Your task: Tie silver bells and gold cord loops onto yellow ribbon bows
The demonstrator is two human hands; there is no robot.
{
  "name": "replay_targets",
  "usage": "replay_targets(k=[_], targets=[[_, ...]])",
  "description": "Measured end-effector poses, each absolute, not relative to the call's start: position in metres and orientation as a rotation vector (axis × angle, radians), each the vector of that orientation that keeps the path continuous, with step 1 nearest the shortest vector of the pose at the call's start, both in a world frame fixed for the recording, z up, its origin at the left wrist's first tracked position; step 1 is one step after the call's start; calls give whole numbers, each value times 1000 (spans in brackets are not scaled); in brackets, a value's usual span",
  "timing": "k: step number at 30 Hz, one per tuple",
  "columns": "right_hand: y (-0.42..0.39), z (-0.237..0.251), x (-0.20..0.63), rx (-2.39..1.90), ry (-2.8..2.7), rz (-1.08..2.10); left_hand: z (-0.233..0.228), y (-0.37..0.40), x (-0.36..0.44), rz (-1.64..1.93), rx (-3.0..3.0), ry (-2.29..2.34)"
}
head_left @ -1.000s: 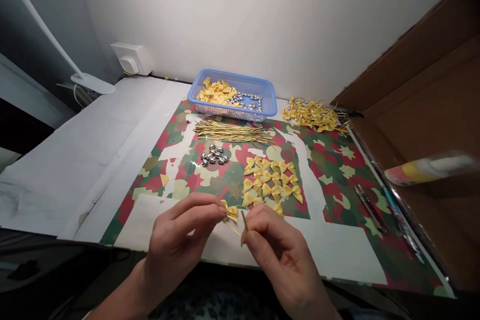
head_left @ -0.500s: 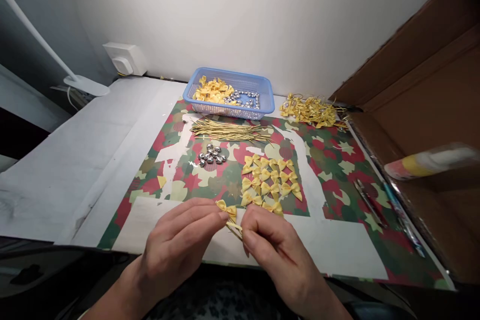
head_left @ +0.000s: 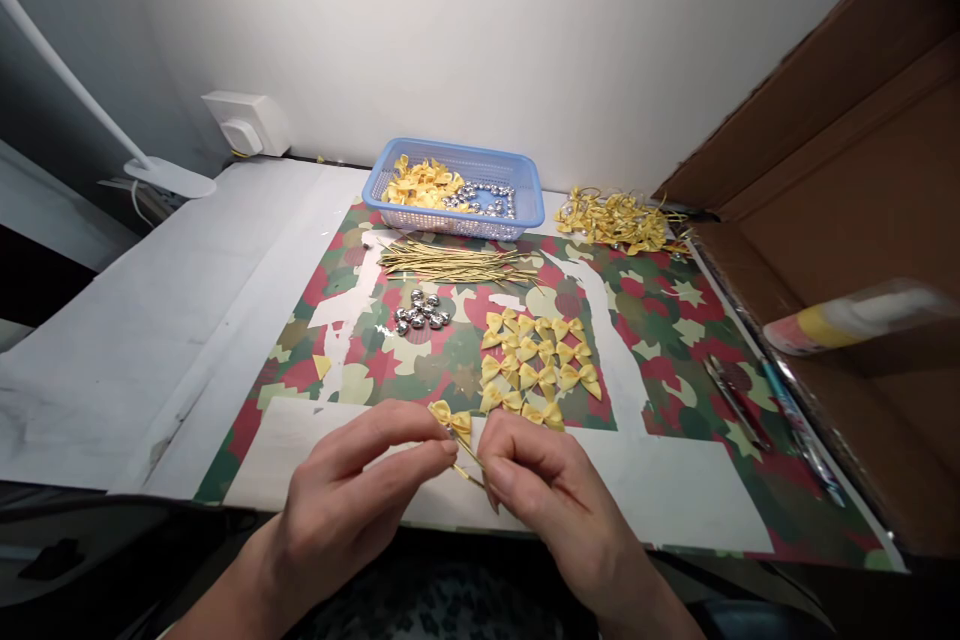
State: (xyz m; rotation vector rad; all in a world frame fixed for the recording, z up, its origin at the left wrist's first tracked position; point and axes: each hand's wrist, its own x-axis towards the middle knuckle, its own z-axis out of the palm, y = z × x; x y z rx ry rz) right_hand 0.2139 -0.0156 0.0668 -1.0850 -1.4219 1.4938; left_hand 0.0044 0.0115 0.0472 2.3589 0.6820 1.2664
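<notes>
Left hand (head_left: 352,505) pinches small yellow bow (head_left: 451,417) between thumb and forefinger, near front edge of surface (head_left: 150,320). Right hand (head_left: 551,495) closed on thin gold wire (head_left: 471,465) just below bow, fingertips of both hands almost meeting. Loose bows (head_left: 536,365) just beyond; silver bells (head_left: 421,310), gold wire bundle (head_left: 457,263), blue basket (head_left: 525,210) farther back.

Just beyond your right hand (head_left: 551,490) the cluster of yellow bows (head_left: 536,365) blocks a straight reach forward, and beyond your left hand (head_left: 360,495) lie the silver bells (head_left: 421,311) and the bundle of gold wire ties (head_left: 457,265), with the blue basket (head_left: 529,205) behind them. To the left of your left hand the white paper (head_left: 150,320) lies bare. To the right of your right hand a bare white strip (head_left: 675,495) runs toward the cardboard box (head_left: 862,220).
</notes>
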Motion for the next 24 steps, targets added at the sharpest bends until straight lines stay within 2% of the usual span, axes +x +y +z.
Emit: replay_targets(k=[13,24], targets=[[-19,71,211,-1064,-1442,1537,53,11,-8,1230,2700,572],[-17,71,209,-1083,-1426,1580,50,7,-10,1146,2609,685]])
